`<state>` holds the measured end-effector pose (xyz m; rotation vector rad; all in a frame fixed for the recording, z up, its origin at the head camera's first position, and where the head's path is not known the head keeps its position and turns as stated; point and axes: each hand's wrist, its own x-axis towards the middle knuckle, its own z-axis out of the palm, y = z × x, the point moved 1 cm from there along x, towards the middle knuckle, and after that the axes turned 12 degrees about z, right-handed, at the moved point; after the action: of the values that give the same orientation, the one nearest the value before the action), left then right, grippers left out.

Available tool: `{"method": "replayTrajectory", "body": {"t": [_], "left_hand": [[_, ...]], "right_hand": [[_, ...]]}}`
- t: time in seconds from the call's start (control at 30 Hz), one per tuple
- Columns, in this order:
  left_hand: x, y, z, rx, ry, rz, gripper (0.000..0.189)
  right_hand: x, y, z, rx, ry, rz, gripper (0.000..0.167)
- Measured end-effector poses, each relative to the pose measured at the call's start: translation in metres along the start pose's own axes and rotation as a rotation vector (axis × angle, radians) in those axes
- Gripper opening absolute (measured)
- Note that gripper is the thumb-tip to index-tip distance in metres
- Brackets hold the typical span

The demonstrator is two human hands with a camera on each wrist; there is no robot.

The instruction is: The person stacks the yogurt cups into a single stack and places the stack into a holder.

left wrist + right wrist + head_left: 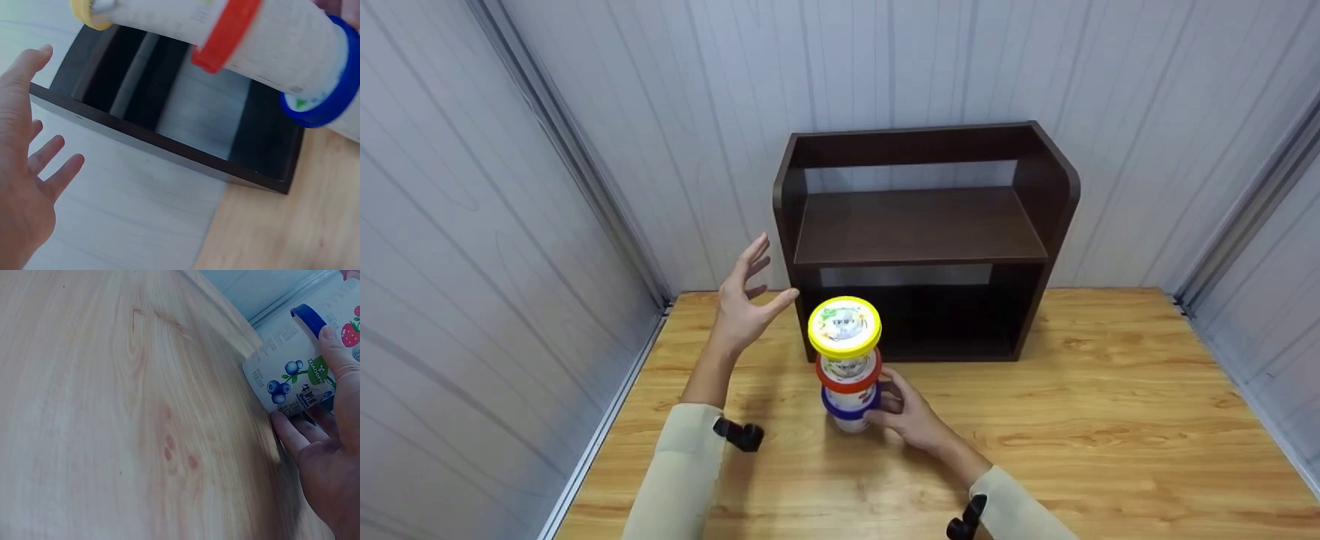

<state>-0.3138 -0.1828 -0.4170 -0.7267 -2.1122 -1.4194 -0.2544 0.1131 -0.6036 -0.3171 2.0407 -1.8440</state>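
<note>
Beside stacked tubs, left hand raised, right hand gripping low

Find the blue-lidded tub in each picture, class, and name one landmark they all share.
Head: blue-lidded tub below centre, under the red-lidded tub.
Left wrist: blue-lidded tub at the right edge, upper half, partly cut off.
Right wrist: blue-lidded tub, upper right.
Shared landmark: wooden tabletop.
</note>
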Motion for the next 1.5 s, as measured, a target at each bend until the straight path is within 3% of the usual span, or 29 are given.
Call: {"method": "replayTrajectory", "body": {"t": [0.37,0.77,1.5], "left_hand": [[0.019,0.013,-0.002,-0.023,0.02,0.044,0.092],[0.035,0.012,0.0,-0.009,0.016,0.019,0.092],[0.067,0.019,0.002,-0.027,-0.008,0.045,0.09]], "right_hand": [[0.0,0.001,0.0,0.004,-0.01,-0.012,0.083],[0.0,0.002,-0.001,0.0,-0.002,-0.009,0.079],[-0.001,-0.002,-0.006,-0.067,0.005,-0.042,0.08]]}}
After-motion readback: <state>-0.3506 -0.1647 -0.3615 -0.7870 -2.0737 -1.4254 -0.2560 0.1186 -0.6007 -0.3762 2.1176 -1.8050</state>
